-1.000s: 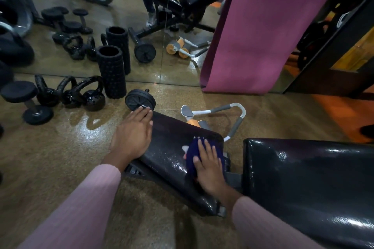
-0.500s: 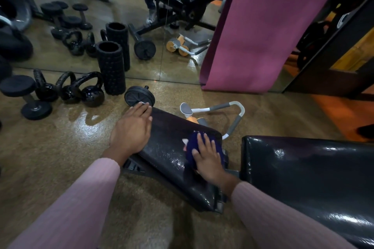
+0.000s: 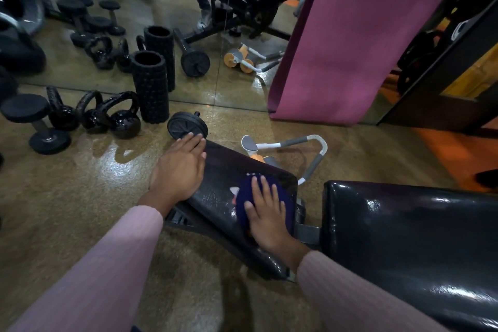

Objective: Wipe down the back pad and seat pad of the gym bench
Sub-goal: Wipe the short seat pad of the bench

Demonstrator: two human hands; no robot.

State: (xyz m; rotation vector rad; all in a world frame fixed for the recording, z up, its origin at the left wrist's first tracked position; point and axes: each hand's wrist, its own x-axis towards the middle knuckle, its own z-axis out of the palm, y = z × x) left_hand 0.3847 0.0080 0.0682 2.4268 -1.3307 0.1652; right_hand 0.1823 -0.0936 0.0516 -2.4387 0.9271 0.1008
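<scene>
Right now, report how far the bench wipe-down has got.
Done: nothing provably finished. In hand: the right hand presses a blue cloth on the seat pad, the left hand bracing its edge. Left: the back pad, which neither hand touches.

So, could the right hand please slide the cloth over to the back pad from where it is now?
Probably yes: the right hand lies flat on the cloth at the seat pad's near end, and only a narrow gap separates it from the back pad, which is bare.
</scene>
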